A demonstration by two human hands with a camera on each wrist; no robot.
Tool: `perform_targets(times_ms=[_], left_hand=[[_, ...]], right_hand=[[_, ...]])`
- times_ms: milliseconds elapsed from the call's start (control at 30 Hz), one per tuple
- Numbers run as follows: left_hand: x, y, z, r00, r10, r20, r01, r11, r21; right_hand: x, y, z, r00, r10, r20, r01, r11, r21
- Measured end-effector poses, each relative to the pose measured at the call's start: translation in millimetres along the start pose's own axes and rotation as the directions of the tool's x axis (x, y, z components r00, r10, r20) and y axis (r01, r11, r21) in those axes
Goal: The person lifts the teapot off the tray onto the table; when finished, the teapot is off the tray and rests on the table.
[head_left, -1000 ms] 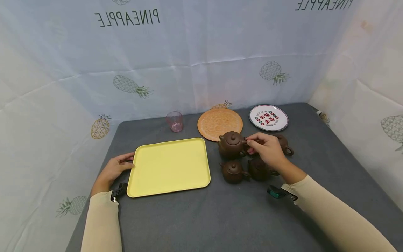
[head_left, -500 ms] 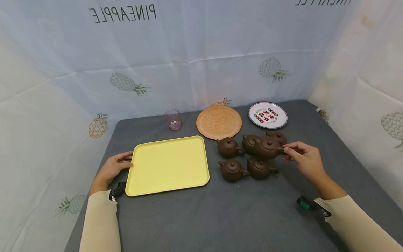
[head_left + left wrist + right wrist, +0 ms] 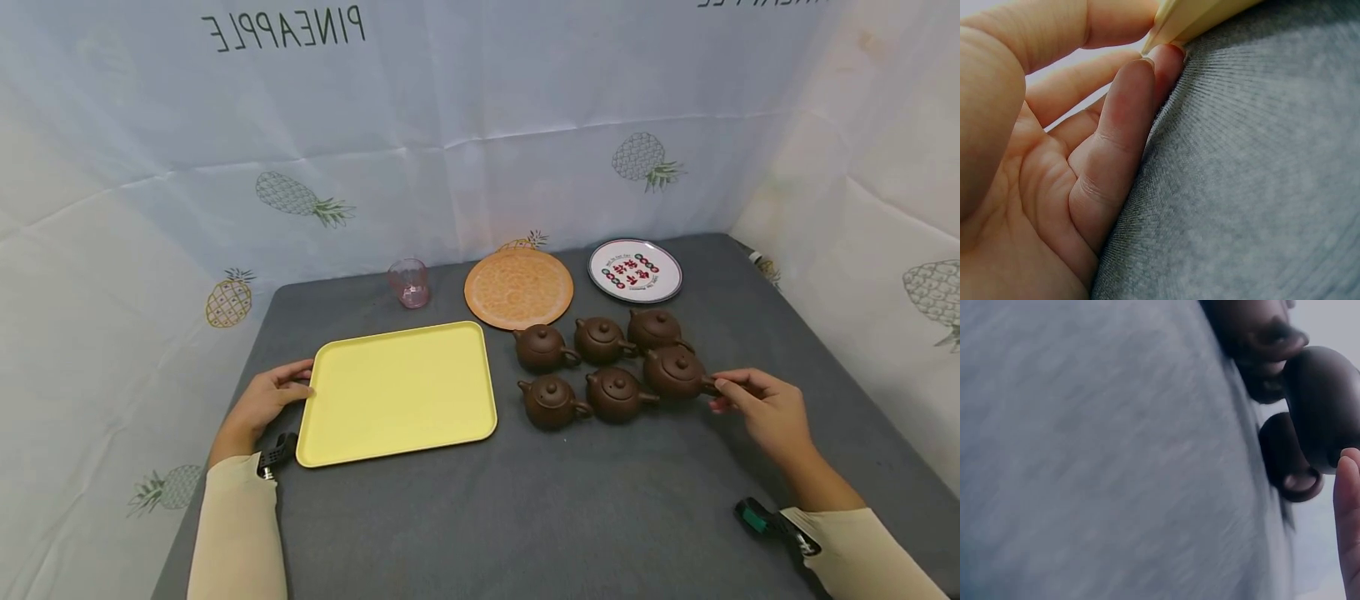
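Observation:
My left hand (image 3: 264,408) is at the left rim of a yellow tray (image 3: 401,396), thumb and fingertips against its edge. In the left wrist view the thumb meets the tray edge (image 3: 1191,22), with the other fingers curled close to the cloth. At the right, my right hand (image 3: 768,417) pinches the handle of a dark brown teapot (image 3: 677,373). The right wrist view shows this teapot (image 3: 1325,406) apart from the grey cloth, one fingertip (image 3: 1349,481) near it. Several similar lidded teapots stand to its left and behind it, such as the front-row teapot (image 3: 617,394).
Along the back lie a pink glass (image 3: 409,283), a round orange-brown mat (image 3: 519,289) and a white plate (image 3: 635,272) with red print. A grey cloth (image 3: 540,517) covers the table. White pineapple-print curtains (image 3: 450,100) stand behind and at both sides.
My right hand has carried the teapot right and toward me, from over the other teapots to the right end of the group. My left hand stays at the tray, which has not moved.

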State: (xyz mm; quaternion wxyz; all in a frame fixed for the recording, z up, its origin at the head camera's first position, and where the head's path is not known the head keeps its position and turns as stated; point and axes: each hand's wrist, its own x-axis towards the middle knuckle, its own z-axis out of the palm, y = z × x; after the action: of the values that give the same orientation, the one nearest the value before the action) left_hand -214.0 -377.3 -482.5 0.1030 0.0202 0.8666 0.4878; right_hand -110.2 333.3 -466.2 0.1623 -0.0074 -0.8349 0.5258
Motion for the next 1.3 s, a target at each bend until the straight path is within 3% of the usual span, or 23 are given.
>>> perform_targets(times_ms=[600,1000,1167,1300], left_hand=[[-4.2,1.1,0.2,1.000,-0.022,0.009,0.022,1.000,-0.008],[-8.7,-0.7,-1.0,1.000,-0.012,0.005,0.012,1.000,-0.011],[-5.1,0.2,-1.3,0.999,-0.031,0.027,0.030,1.000,0.006],[-1.9,5.6,-2.4,0.998,-0.035,0.047,0.033,0.999,0.035]], right_hand=[[-10.5,20.8,-7.5,0.995,0.053,0.086,-0.055,0.998,0.013],[-12.3,23.9,-7.5,0.991,0.027,0.128,-0.033,0.998,0.050],[-13.5,21.9,-15.8,0.980,0.056,0.193,-0.042,0.996,-0.075],[-11.2,17.7,-29.0,0.978,0.103,0.184,-0.043,0.952,-0.303]])
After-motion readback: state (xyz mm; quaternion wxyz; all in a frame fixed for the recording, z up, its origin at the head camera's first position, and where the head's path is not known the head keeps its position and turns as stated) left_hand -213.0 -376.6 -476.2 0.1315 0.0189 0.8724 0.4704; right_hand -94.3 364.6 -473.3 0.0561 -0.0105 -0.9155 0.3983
